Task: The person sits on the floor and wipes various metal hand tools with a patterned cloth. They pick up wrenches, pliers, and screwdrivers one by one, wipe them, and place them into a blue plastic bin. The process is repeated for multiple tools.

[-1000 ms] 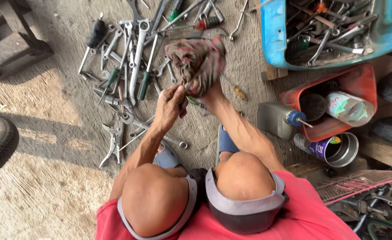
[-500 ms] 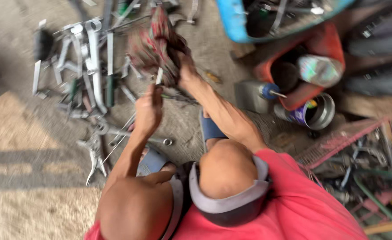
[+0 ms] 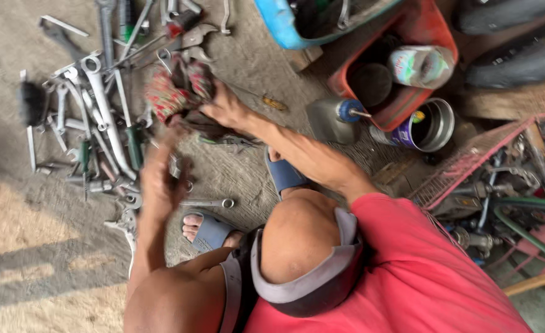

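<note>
I squat on a concrete floor in blue sandals, my knees at the bottom of the view. My right hand [image 3: 226, 110] reaches forward and grips the edge of a red and green patterned rag [image 3: 172, 92], which rests over a pile of tools. My left hand [image 3: 160, 180] is nearer to my body, blurred, above the tools and beside a small metal part [image 3: 175, 165]. Whether it holds that part is unclear. Several wrenches [image 3: 99, 105] and a green-handled screwdriver [image 3: 134, 143] lie just left of both hands. One small wrench [image 3: 208, 202] lies by my left foot.
A blue tub [image 3: 278, 24] and a red basin [image 3: 427, 24] with containers stand at the top right. A grey bottle with a blue cap [image 3: 329, 120] and an open purple can [image 3: 432, 126] sit beside them. A pink wire basket [image 3: 470, 160] of parts is at right. A black brush [image 3: 32, 102] lies far left.
My left hand let go of the rag and drew back toward my body. My right hand kept the rag and lowered it onto the tools. The view swung right.
</note>
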